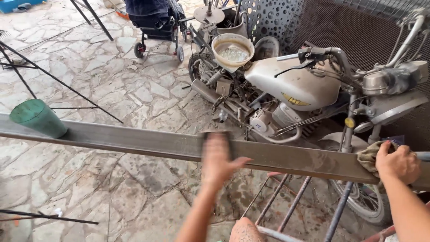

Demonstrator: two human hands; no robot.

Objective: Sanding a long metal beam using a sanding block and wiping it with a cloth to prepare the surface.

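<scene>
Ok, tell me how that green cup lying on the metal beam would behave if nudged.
The green cup lies on its side on the narrow metal beam, so it would probably roll in a curve, being tapered. It looks like light plastic, likely sliding easily and dropping off the beam's edge.

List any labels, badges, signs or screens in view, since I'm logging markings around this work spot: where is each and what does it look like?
Tank badge: on the side of the grey motorbike's fuel tank, behind the long steel beam; a yellow, wing-like emblem.
Engine sticker: on the pale engine casing below the tank; small, whitish, too small to make out.
No packages, signs or screens show.
</scene>
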